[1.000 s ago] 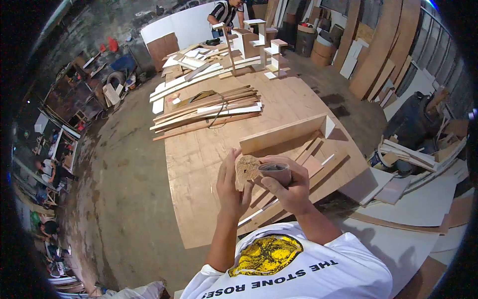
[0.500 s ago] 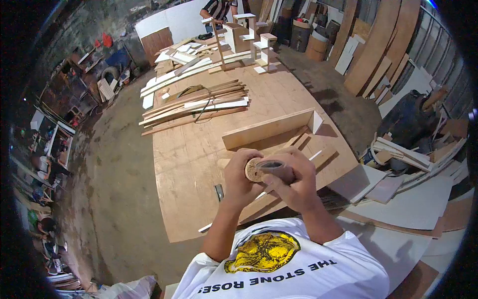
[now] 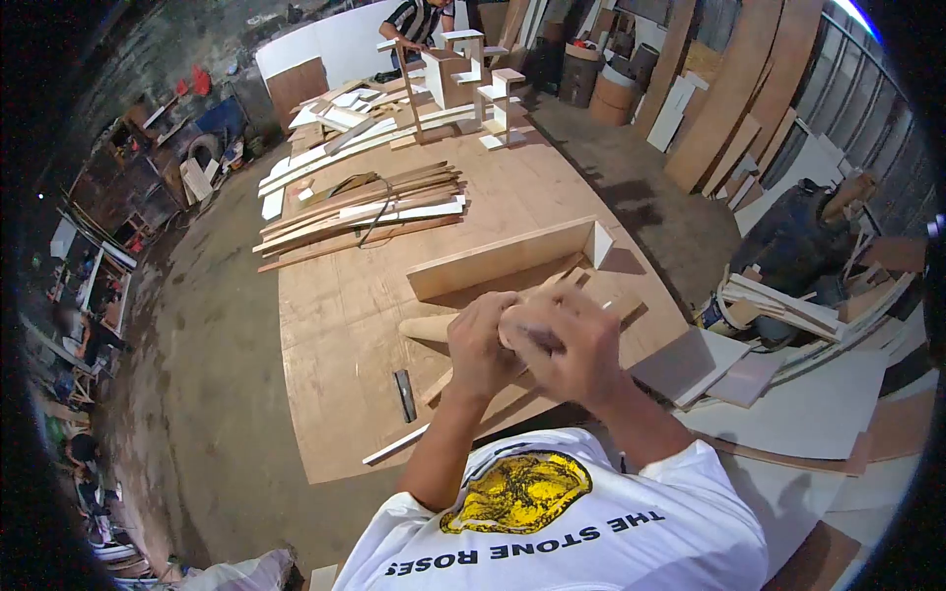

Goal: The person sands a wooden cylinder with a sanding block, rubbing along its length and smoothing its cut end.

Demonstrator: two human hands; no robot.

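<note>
My left hand (image 3: pixel 481 345) is closed around a pale wooden piece (image 3: pixel 426 328), whose tapered end sticks out to the left above the plywood table (image 3: pixel 345 364). Against the piece's near end is my right hand (image 3: pixel 581 345), blurred by motion, its fingers bent around a folded greyish-brown sheet (image 3: pixel 537 338). Just beyond both hands an L-shaped board assembly (image 3: pixel 503 258) stands on the table. Loose wooden strips lie beneath my hands. A dark metal tool (image 3: pixel 404 396) lies to the left of my left forearm.
A pile of wooden strips (image 3: pixel 365 212) lies farther up the table. Small shelf-like frames (image 3: pixel 498 108) stand at the far end, near another person (image 3: pixel 419 25). Leaning boards (image 3: pixel 734 98) and a bucket of offcuts (image 3: pixel 724 310) are on the right.
The round end of the wooden piece has turned mostly out of sight, and its tapered end now shows on the left. My right hand has moved over the near end with the sheet.
</note>
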